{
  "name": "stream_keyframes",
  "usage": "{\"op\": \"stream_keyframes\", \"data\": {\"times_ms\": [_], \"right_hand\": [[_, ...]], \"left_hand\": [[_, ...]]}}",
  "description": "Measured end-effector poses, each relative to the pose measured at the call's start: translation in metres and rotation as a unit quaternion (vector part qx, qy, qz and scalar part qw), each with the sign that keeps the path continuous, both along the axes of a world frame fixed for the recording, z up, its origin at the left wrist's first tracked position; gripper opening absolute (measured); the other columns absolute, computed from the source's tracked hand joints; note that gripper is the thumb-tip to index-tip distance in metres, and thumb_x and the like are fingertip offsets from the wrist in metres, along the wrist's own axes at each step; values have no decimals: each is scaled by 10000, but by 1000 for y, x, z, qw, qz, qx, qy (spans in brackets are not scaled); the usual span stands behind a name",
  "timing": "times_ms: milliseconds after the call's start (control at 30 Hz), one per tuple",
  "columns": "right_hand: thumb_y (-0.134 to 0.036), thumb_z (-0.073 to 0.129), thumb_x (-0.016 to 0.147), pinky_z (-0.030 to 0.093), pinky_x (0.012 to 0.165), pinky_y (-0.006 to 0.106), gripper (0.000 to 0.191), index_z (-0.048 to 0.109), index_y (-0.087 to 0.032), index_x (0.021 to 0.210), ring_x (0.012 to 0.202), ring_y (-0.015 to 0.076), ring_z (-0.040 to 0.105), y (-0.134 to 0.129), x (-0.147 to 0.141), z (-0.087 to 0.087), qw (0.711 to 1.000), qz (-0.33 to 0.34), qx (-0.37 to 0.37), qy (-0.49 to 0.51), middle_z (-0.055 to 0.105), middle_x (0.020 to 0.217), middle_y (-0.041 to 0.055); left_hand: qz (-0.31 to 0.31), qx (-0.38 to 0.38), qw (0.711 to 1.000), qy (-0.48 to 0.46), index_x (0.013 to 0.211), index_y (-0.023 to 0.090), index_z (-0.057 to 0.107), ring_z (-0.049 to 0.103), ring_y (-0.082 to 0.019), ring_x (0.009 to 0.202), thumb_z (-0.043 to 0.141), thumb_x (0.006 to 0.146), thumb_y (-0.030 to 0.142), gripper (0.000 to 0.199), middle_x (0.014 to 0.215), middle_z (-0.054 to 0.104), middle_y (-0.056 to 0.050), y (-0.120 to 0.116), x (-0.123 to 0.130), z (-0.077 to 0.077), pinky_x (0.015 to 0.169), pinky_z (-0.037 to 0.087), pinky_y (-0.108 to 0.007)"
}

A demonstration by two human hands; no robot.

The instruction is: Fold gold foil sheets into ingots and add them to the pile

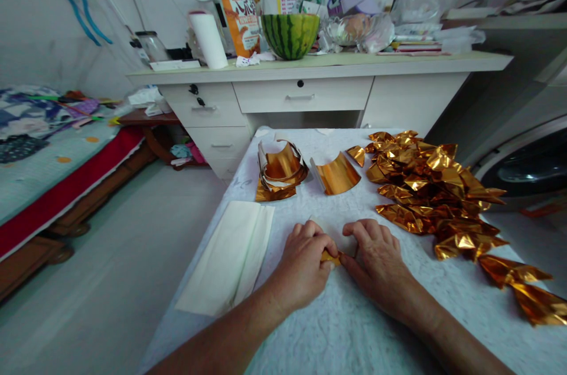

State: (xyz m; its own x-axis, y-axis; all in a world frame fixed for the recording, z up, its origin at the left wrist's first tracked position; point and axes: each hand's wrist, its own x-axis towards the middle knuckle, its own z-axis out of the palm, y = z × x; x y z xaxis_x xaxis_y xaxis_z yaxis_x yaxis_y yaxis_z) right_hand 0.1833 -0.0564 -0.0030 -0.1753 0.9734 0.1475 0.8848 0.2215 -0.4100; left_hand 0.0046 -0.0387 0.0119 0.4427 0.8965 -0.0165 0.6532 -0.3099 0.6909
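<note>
Near the middle of the cloth-covered table (310, 328), a small piece of gold foil paper (330, 257) shows between my two hands. My left hand (305, 260) is closed on it, the fingers curled over and hiding most of it. My right hand (376, 263) has its thumb at the foil's right end and its fingers bent above. Just beyond them lies a curled gold foil sheet (339, 174). Left of that stands a roll of gold foil sheets (283, 168) with pale backs. A heap of folded gold foil pieces (425, 174) covers the right side.
White folded paper (225, 257) lies at the table's left. Behind stands a white desk (301, 91) holding half a watermelon (290, 35), an orange snack bag (241, 9) and a white paper roll (208, 38). A bed (57, 156) is at left, a washing machine (527, 150) at right.
</note>
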Motion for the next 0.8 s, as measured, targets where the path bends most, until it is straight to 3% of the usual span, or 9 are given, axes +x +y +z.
{"op": "stream_keyframes", "data": {"times_ms": [367, 633, 800], "right_hand": [[-155, 546, 802, 408, 859, 471, 448, 526, -297, 1227, 1050, 294, 494, 1, 15, -5, 1000, -13, 16, -19, 531, 1169, 95], [-193, 485, 854, 423, 839, 436, 281, 508, -223, 1132, 992, 270, 526, 0, 17, 0, 999, -2, 32, 10, 588, 1100, 99], [-256, 483, 901, 422, 824, 417, 168, 548, -227, 1054, 954, 256, 520, 1, 17, 5, 999, 17, 23, 16, 578, 1058, 88]], "left_hand": [[4, -6, 1000, -13, 858, 223, 655, 475, -209, 997, 606, 747, 77, 189, 998, 542, -20, 0, 0, -1, 914, 386, -373], [-1, -3, 1000, -26, 862, 226, 670, 486, -207, 1005, 586, 759, 80, 198, 989, 555, -20, 0, -2, 0, 922, 383, -365], [-1, 12, 999, -38, 793, 210, 660, 511, -199, 966, 631, 798, 158, 60, 929, 556, -18, 2, -1, -2, 889, 393, -349]]}}
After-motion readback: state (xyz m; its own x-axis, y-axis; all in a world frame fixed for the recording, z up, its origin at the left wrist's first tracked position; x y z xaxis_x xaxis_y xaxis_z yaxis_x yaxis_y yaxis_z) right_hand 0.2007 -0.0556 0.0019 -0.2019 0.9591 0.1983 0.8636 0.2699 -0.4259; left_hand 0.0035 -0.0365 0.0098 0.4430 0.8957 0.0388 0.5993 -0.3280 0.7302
